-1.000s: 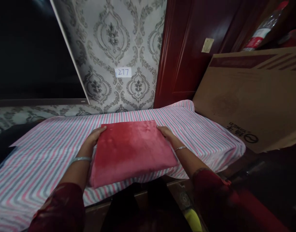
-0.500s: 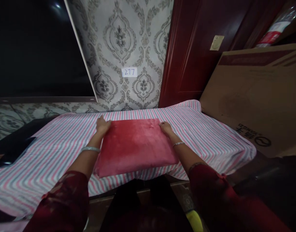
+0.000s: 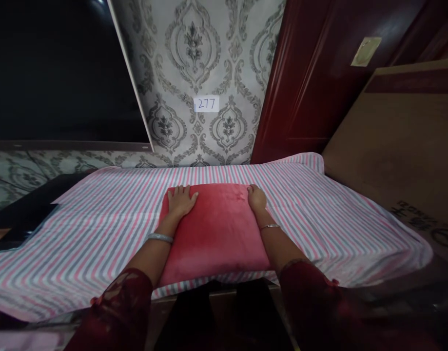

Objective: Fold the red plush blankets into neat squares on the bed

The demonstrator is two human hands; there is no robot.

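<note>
A folded red plush cloth (image 3: 216, 234) lies flat on the striped cover, its surface smooth and its outline nearly square. My left hand (image 3: 180, 201) rests on its far left part with the fingers spread. At the far right corner, my right hand (image 3: 257, 197) has its fingers curled over the edge of the cloth. Small creases show in the plush close to those fingers.
The pink, grey and white striped cover (image 3: 110, 204) drapes over a low surface. A dark television screen (image 3: 63, 73) stands at the back left, and a large cardboard box (image 3: 388, 141) at the right. A paper label (image 3: 206, 103) marked 277 is on the patterned wall.
My left hand has moved from the far left corner onto the top of the cloth and spread out. My right hand still holds the right corner. The camera view has shifted slightly.
</note>
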